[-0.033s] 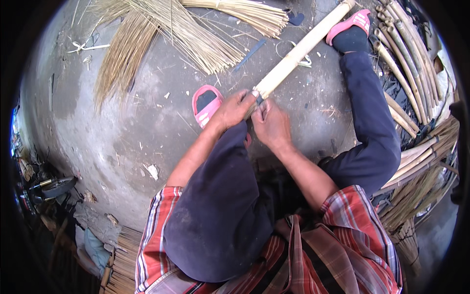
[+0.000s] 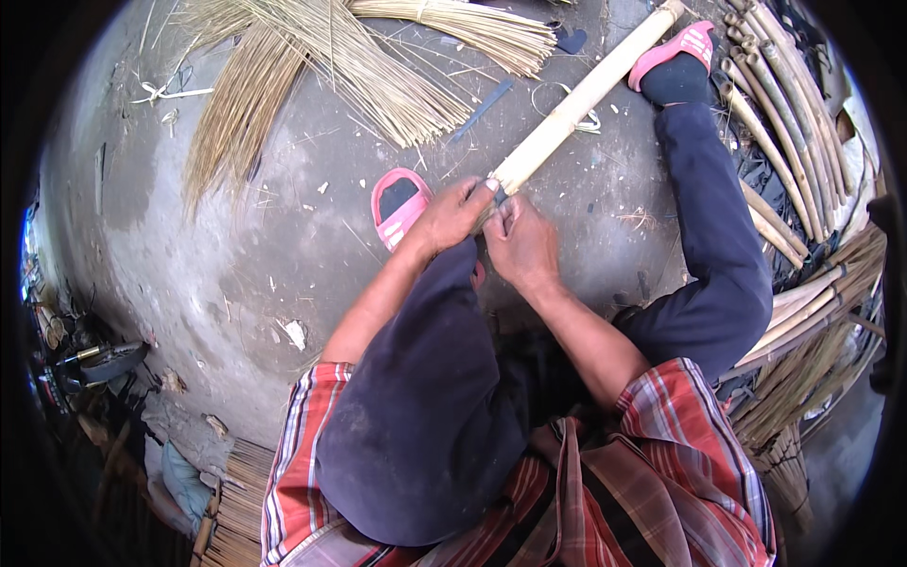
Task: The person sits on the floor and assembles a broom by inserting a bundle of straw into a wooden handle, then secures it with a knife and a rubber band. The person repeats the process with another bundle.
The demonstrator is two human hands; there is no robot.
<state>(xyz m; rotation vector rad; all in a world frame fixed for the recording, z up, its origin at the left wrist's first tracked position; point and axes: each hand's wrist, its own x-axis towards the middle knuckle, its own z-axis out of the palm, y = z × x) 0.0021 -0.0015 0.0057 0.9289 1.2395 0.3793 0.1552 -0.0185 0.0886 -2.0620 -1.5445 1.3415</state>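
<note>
A pale bamboo pole (image 2: 578, 106) slants from the far right down to my hands. My left hand (image 2: 455, 215) is closed around its near end, thumb on top, just past my raised knee. Close beside it, my right hand (image 2: 522, 243) is closed in a pinch at a dark strip (image 2: 501, 197) at the pole's end. The strip's full shape and its other end are hidden by my fingers.
Bundles of thin straw-like sticks (image 2: 387, 85) lie on the grey floor (image 2: 283, 236) at the far left. Several bamboo poles (image 2: 789, 113) are stacked at the right. My feet wear pink sandals (image 2: 399, 213). A blue strip (image 2: 484, 109) lies beyond.
</note>
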